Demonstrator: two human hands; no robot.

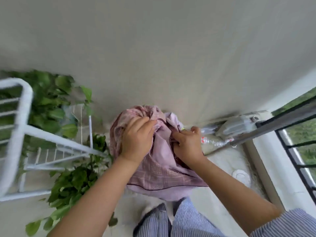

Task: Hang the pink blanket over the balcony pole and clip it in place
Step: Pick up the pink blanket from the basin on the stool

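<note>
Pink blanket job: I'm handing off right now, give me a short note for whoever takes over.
Left hand: grips a bunched fold on top of the pink blanket.
Right hand: grip sunk into the folds on the blanket's right side.
Blanket: a crumpled bundle held low in front of the legs, not spread.
Pole: at right, bare.
Done: blanket in hand.
Left: shake it open, drape it over the pole, clip it. No clip clearly visible.

Soft daylight, motion-blurred, wide-angle edge distortion
</note>
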